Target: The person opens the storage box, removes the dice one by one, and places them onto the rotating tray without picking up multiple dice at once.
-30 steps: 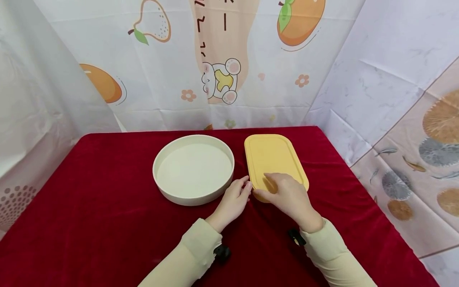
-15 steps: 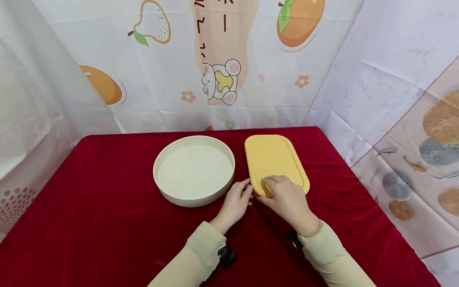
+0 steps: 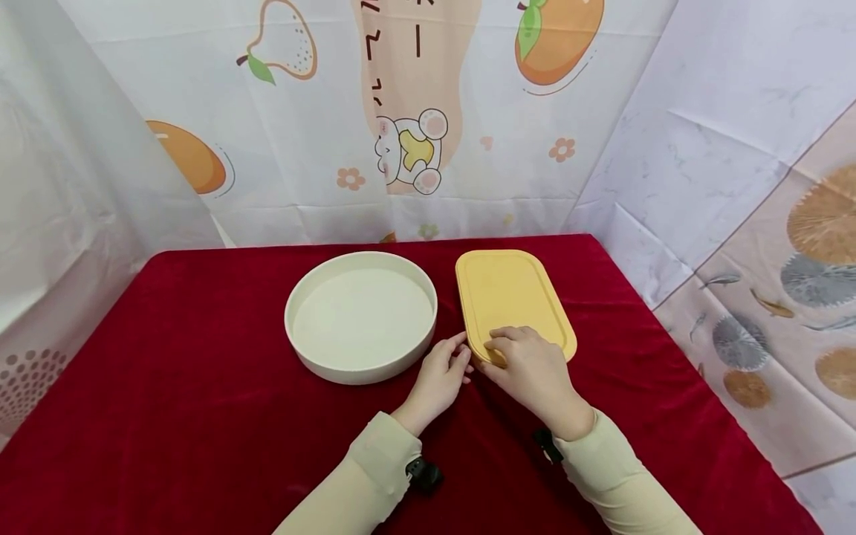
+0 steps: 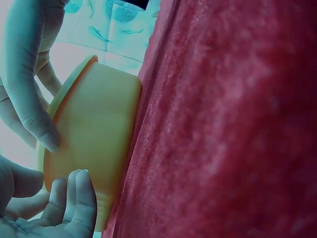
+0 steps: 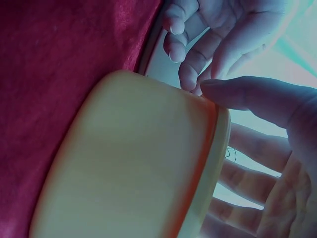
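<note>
A rectangular food container with rounded corners stands on the red cloth, its yellow lid on top. My right hand grips the lid's near-left corner. In the right wrist view its thumb presses under the lid's edge while the other fingers reach over the top. My left hand is at the same corner from the left, fingers lightly bent against the container's side. The left wrist view shows these fingertips at the wall below the rim. What the container holds is hidden.
A large round cream tray with a raised rim stands left of the container, close to my left hand. Red velvet cloth covers the table. Printed curtains hang behind and at both sides.
My right hand has come slightly down and left, its fingers drawing in on the lid's corner. The left hand has shifted very slightly toward me. Container and tray stay where they were.
</note>
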{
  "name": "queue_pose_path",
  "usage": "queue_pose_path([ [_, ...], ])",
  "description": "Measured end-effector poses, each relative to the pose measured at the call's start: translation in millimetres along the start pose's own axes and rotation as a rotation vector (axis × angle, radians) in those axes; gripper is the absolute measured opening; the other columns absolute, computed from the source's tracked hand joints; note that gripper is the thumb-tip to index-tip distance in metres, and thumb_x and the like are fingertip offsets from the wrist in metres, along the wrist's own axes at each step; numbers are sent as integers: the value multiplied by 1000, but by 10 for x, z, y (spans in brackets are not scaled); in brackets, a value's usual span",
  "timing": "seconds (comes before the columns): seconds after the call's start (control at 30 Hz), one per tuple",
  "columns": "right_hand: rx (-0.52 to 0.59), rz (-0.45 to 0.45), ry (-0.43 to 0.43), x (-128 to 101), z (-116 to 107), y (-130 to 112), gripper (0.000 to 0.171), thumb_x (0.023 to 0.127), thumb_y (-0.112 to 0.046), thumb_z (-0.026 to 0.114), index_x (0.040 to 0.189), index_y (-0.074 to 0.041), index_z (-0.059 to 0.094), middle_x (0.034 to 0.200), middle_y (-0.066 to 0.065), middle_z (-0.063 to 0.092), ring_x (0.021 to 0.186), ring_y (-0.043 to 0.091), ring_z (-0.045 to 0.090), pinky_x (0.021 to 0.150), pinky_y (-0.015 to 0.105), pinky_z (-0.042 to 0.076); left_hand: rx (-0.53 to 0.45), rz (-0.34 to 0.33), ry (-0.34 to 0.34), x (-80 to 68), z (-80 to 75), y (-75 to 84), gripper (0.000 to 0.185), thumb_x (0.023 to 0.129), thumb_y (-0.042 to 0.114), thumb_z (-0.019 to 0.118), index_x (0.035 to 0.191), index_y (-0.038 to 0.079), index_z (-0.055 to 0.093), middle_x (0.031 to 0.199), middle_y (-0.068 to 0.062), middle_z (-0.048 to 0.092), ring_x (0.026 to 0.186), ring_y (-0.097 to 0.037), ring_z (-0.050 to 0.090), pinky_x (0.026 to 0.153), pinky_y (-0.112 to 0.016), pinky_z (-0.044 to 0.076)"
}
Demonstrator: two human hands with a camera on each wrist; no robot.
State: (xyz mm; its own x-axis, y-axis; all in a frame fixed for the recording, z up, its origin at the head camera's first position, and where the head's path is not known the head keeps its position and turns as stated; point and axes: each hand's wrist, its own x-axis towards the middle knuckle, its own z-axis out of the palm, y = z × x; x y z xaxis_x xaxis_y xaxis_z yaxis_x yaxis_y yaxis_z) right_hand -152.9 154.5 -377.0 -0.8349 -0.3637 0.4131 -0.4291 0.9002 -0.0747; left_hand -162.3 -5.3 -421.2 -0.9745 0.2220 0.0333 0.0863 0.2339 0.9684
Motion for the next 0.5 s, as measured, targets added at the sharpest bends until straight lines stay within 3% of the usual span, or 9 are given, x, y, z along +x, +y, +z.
queue_pose_path([
  [0.5, -2, -19, 31, 4, -2, 12, 26, 72, -30, 88, 92, -14, 81, 102, 4, 75, 95, 24, 68, 60, 37, 56, -61, -12, 5, 18, 30, -6, 43, 104, 11, 47, 144, -5, 45, 110, -17, 60, 84, -20, 65, 72, -27, 56],
])
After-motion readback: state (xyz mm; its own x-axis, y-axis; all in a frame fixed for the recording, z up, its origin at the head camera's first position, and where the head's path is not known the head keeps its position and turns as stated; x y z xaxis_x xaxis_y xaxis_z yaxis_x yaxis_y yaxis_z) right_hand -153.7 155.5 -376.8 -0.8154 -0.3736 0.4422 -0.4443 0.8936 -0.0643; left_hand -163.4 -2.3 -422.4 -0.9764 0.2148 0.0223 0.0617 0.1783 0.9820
